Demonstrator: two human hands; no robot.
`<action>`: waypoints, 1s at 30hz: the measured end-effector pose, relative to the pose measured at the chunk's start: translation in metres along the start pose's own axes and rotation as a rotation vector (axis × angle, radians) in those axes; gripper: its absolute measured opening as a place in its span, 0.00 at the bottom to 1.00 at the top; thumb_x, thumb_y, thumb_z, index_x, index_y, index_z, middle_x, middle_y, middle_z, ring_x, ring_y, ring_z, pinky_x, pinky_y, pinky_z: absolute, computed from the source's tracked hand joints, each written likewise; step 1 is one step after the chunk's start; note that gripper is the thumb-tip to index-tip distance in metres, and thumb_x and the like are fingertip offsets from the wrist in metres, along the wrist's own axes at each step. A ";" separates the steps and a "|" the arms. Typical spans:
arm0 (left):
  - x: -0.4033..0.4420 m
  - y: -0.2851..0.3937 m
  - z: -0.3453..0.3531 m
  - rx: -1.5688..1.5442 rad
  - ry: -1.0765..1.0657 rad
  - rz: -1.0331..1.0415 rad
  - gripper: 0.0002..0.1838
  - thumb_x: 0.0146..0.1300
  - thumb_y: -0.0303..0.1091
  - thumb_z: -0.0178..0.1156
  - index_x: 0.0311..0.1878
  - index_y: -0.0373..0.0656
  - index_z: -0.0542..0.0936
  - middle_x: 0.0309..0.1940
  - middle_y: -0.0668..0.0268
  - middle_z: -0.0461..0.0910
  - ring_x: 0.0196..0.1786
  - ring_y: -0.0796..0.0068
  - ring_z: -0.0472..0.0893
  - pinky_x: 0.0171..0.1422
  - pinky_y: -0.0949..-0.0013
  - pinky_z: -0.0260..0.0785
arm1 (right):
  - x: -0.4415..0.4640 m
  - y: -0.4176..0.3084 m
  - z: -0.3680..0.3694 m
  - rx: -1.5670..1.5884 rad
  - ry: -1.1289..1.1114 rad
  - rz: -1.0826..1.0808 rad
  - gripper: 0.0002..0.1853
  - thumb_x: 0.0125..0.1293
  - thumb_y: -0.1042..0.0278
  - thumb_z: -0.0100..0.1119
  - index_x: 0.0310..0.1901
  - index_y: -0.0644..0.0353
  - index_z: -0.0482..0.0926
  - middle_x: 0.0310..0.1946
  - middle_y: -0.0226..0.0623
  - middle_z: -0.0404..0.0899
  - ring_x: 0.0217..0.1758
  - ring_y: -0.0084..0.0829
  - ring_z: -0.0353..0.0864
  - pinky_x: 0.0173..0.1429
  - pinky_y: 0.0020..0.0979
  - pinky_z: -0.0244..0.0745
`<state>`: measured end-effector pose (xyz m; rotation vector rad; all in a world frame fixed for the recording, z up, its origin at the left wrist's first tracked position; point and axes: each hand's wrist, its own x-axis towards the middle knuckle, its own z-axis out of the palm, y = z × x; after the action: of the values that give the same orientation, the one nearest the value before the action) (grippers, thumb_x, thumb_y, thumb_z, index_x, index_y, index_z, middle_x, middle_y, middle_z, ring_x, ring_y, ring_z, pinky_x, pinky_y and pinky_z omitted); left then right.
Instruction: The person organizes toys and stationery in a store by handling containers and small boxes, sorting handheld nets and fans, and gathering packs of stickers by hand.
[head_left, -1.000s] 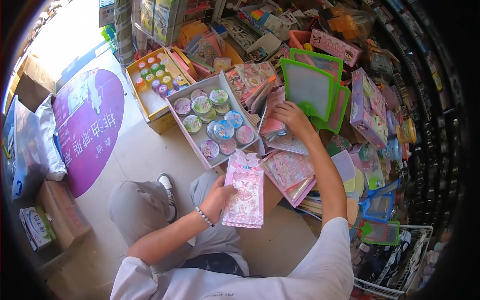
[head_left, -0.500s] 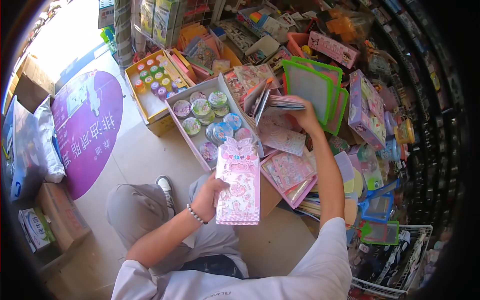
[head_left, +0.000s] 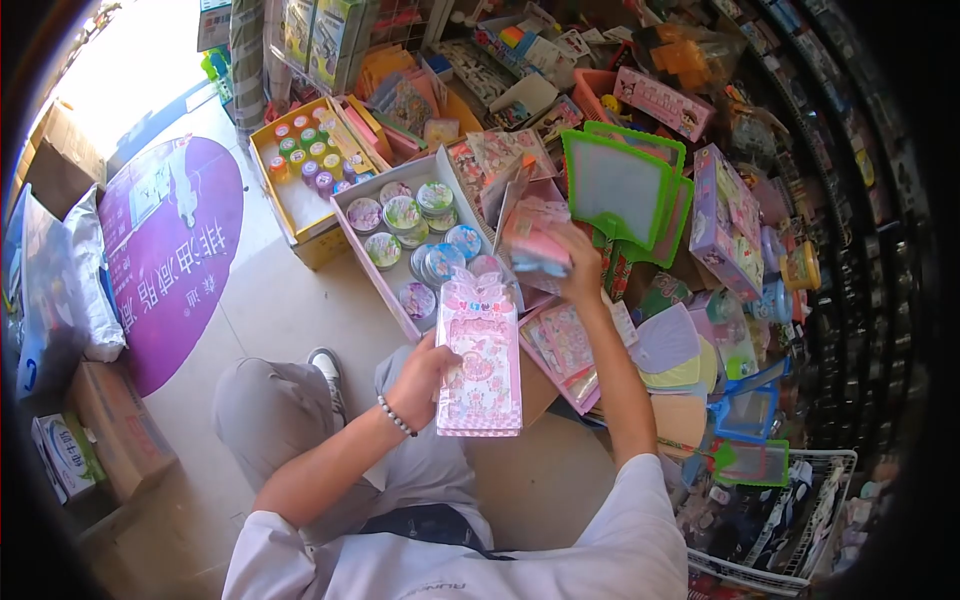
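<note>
My left hand (head_left: pixel 424 382) is closed around the left edge of a stack of pink printed packets (head_left: pixel 485 385), with the thumb on top and the fingers hidden beneath. The packets have clear bag tops and face up in front of my lap. My right hand (head_left: pixel 582 262) grips a second bundle of pink and white packets (head_left: pixel 537 238), somewhat blurred, above a box beside the tray. That tray (head_left: pixel 408 325) of round patterned tins (head_left: pixel 402 214) lies just left of the bundle. Below my right forearm are more pink packets (head_left: pixel 572 340) in a pink-edged box.
Green-framed boards (head_left: pixel 620 185) stand behind my right hand, near a purple box (head_left: pixel 727 220). A yellow box (head_left: pixel 300 220) holds small colored jars. Fan-shaped sheets (head_left: pixel 672 348), blue frames (head_left: pixel 750 412) and a white wire basket (head_left: pixel 820 520) sit to the right. Cartons (head_left: pixel 120 430) stand at left.
My right hand has moved left and down, lifting the bundle of packets from among the goods toward the tray. The left-hand stack has barely shifted.
</note>
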<state>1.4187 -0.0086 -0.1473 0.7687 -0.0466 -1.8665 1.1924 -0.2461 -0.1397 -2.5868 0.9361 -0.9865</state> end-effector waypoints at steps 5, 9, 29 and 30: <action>0.011 -0.008 -0.010 -0.051 -0.005 -0.031 0.31 0.64 0.20 0.48 0.73 0.39 0.67 0.60 0.57 0.81 0.58 0.65 0.85 0.64 0.58 0.81 | -0.040 0.033 0.003 -0.214 -0.096 -0.196 0.24 0.54 0.81 0.68 0.55 0.61 0.88 0.55 0.42 0.88 0.66 0.45 0.83 0.75 0.52 0.73; 0.005 -0.010 -0.003 -0.051 0.037 -0.049 0.32 0.64 0.19 0.47 0.74 0.39 0.67 0.61 0.56 0.81 0.59 0.63 0.85 0.66 0.56 0.80 | -0.034 0.048 -0.013 0.150 -0.101 0.044 0.25 0.52 0.87 0.66 0.54 0.62 0.88 0.55 0.43 0.88 0.67 0.42 0.83 0.77 0.43 0.70; 0.012 -0.017 -0.006 0.095 -0.037 -0.021 0.38 0.65 0.24 0.51 0.81 0.42 0.60 0.69 0.58 0.76 0.66 0.63 0.83 0.71 0.55 0.77 | -0.108 -0.079 -0.065 -0.038 0.446 -0.116 0.16 0.58 0.66 0.78 0.48 0.57 0.87 0.49 0.36 0.88 0.56 0.39 0.88 0.71 0.52 0.78; 0.014 -0.020 -0.008 0.087 -0.068 -0.009 0.37 0.67 0.26 0.51 0.81 0.42 0.59 0.70 0.59 0.76 0.67 0.62 0.82 0.73 0.56 0.76 | -0.119 -0.101 -0.063 -0.064 0.363 -0.183 0.14 0.59 0.66 0.76 0.48 0.53 0.88 0.50 0.32 0.88 0.57 0.38 0.88 0.72 0.52 0.78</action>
<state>1.4031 -0.0090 -0.1674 0.7653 -0.1687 -1.9087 1.1321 -0.0913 -0.1136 -2.6324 0.8282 -1.5380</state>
